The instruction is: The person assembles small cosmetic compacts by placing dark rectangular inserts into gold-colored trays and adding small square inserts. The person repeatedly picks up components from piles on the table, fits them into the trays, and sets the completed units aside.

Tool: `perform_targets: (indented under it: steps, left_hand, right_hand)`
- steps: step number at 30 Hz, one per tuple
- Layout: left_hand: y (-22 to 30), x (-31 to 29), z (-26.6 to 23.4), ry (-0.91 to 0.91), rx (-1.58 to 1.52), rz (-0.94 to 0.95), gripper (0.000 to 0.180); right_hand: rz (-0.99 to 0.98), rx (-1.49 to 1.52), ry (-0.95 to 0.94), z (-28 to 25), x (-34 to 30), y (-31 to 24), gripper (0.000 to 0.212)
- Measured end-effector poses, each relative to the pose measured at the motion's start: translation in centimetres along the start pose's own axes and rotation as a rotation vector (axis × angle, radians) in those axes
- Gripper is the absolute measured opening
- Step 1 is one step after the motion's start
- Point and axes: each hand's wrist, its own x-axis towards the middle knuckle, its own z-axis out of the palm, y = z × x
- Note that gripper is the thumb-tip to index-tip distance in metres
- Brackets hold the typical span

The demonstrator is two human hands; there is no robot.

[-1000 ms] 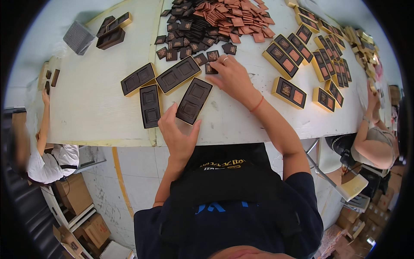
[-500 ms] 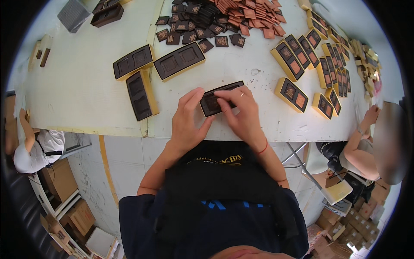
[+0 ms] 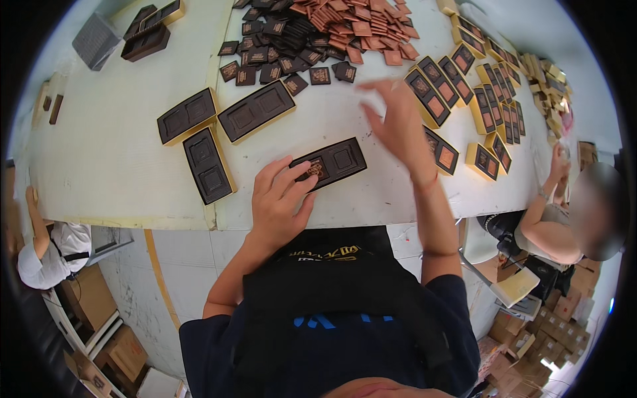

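Note:
In front of me lies a two-compartment black tray box (image 3: 345, 162). A dark square packet (image 3: 314, 170) with a gold print sits in its left compartment; the right one holds nothing. My left hand (image 3: 282, 199) rests on the box's left end, fingers outstretched and thumb apart, partly covering the packet. Raised over the table right of the box, my right hand (image 3: 400, 126) is blurred, with its fingers apart and nothing visible in them. Beyond lie a heap of dark square packets (image 3: 292, 43) and a heap of copper ones (image 3: 365, 30).
To the left are gold-sided boxes (image 3: 255, 109) with unfilled compartments. Several boxes with a dark and a copper packet (image 3: 426, 97) stand at the right. Dark trays (image 3: 146, 41) and a grey block (image 3: 95, 41) lie far left. A co-worker sits at each side.
My right hand has left the box and moved up and to the right, its fingers spreading. The printed packet now shows in the left compartment. My left hand stays at the box.

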Motion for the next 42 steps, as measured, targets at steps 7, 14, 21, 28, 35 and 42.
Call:
perform_targets:
  steps: [7,14,21,28,35,42]
  left_hand:
    - [0.2,0.3,-0.1,0.0,-0.07,-0.03,0.033]
    - [0.1,0.3,-0.1,0.015,-0.076,-0.023,0.033]
    - [-0.1,0.6,0.0,-0.004,-0.106,-0.024,0.035]
    - [0.0,0.8,-0.4,-0.015,-0.122,-0.042,0.029]
    - [-0.2,0.5,-0.3,-0.041,-0.132,-0.049,0.031]
    - [-1.7,-0.7,-4.5,0.314,0.245,-0.153,0.044]
  right_hand:
    - [0.003,-0.066,-0.021,3.4,6.9,8.5,0.023]
    - [0.346,0.458,-0.118,0.7,5.6,5.0,0.024]
    - [0.43,0.963,-0.258,-2.1,-2.5,-0.5,0.021]
    - [0.05,0.351,-0.115,-0.9,-6.1,-3.4,0.023]
    - [-0.17,0.149,-0.056,0.5,-7.3,-3.6,0.028]
    - [-0.088,-0.056,-0.061,-1.9,-12.0,-1.9,0.045]
